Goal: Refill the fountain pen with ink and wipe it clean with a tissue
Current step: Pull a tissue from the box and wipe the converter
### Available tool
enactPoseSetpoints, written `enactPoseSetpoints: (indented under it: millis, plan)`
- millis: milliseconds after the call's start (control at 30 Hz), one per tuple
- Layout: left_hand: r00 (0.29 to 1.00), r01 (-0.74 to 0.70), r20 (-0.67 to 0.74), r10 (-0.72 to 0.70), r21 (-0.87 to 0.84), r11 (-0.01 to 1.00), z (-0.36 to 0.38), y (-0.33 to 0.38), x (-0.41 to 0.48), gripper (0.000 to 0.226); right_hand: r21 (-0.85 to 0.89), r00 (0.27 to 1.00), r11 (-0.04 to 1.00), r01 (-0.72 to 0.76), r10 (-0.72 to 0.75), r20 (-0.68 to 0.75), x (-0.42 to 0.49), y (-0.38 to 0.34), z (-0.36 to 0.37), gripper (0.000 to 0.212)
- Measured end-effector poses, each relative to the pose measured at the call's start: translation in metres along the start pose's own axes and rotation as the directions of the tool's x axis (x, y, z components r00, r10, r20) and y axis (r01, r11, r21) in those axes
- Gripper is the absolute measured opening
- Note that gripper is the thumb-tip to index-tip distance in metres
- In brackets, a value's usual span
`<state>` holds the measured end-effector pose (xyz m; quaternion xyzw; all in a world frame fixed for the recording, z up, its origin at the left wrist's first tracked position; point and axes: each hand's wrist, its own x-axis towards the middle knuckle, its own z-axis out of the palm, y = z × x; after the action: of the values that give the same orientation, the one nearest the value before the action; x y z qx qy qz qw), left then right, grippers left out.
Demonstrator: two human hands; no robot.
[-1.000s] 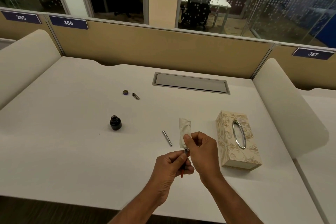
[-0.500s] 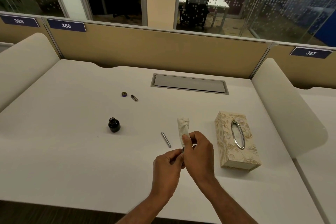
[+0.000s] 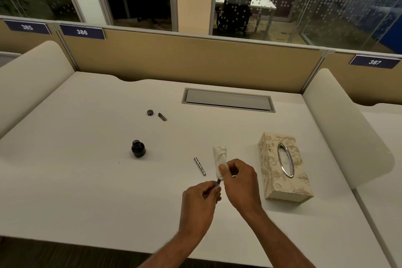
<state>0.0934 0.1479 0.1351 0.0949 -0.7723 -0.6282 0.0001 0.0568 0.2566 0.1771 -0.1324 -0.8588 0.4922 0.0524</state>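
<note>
Your L hand [image 3: 201, 201] pinches the lower end of the pen section [image 3: 218, 182], thumb + fingers curled round it. It's held above the desk [image 3: 87, 180], centre-right, near the front edge. Your R hand [image 3: 241, 183] pinches a rolled white tissue [image 3: 220, 156] between thumb and forefinger. The tissue stands roughly upright, its lower end wrapped on the section's top. Nib is hidden inside, so can't tell its condition. Hands are close together, nearly touching, both clamped: L on pen, R on tissue.

On the desk:
- Silver patterned pen barrel [image 3: 200, 166] lies flat just left of the tissue, apart from both hands.
- Dark ink bottle [image 3: 138, 148] is further left, upright and uncapped.
- Round cap [image 3: 150, 112] sits well behind the bottle. A short metal piece [image 3: 162, 116] is just beside it on the right, too small to ID.
- Floral tissue box [image 3: 282, 165] is near your R hand on its right side, its metal-rimmed oval opening facing up.
- Grey cable hatch [image 3: 228, 100] is set in the desk at the back, by the tan partition [image 3: 195, 61].
- Blue no. plates 385, 386, 387 run along the partition top.
</note>
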Motion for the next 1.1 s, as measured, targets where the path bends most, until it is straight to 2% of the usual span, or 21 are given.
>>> enactPoseSetpoints:
  millis: [333, 533, 767, 1100]
  plan:
    - [1.000, -0.001, 0.018, 0.000, 0.057, 0.998, -0.007, 0.000, -0.002, 0.018, 0.061, 0.999, 0.998, -0.028, 0.026, 0.025, -0.004, 0.007, 0.002, 0.016]
    - [0.997, 0.070, 0.025, -0.072, 0.065, 0.995, -0.011, -0.005, -0.007, 0.017, 0.134, 0.999, 0.990, -0.040, 0.043, -0.020, 0.004, 0.009, 0.000, 0.017]
    - [0.980, 0.198, -0.009, -0.199, -0.097, 0.975, -0.018, -0.001, -0.005, 0.012, 0.215, 0.997, 0.975, -0.062, 0.070, -0.029, 0.010, 0.012, -0.003, 0.017]
    - [0.964, 0.231, -0.076, -0.254, -0.231, 0.945, -0.024, 0.003, 0.002, 0.010, 0.208, 0.997, 0.976, -0.066, 0.074, -0.033, -0.001, 0.018, -0.002, 0.014]
